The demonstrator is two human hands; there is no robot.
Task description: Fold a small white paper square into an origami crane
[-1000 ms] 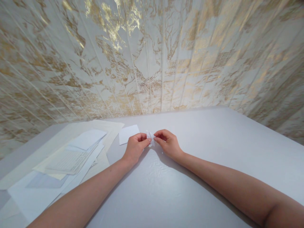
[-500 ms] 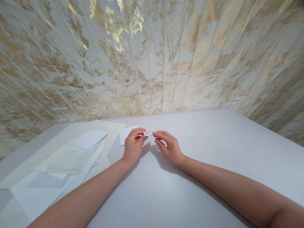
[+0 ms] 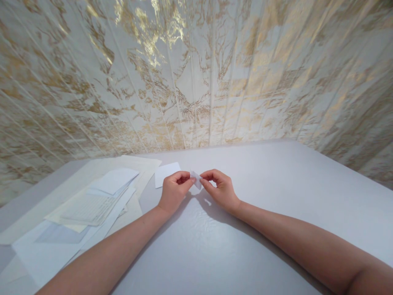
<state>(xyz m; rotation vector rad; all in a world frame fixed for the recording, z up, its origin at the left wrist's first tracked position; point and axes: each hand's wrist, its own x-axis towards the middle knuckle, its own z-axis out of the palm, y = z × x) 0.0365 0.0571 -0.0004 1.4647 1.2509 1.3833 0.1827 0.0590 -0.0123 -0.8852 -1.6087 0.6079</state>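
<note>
Nearest, two bare forearms come in over the near edge of the smooth white table [image 3: 276, 205], both cut off by the bottom of the view, and slant toward the table's middle. Along the table's left side, from the near edge back, lies a loose pile of white and cream paper sheets [image 3: 92, 200]. The sheets overlap, the lowest are cut off at the frame's corner, and faint print on one upper sheet is too small to read.

At the table's middle the left hand [image 3: 173, 191] and the right hand [image 3: 221, 189] meet. Each is curled nearly closed, thumb and forefinger pinched together. Between the two pinches sits a small folded piece of white paper [image 3: 195, 179], gripped at its left end by the left hand and at its right end by the right. It is tilted and lifted just off the table, directly between the fingertips. Its folds and exact shape are hard to make out, since the fingers cover both ends.

Just beyond the left hand, toward the table's far edge, a small white rectangular card [image 3: 167, 173] lies flat, its near corner hidden behind the knuckles. Behind the table's far edge rises a cream panelled wall with gold marble veining [image 3: 196, 73].
</note>
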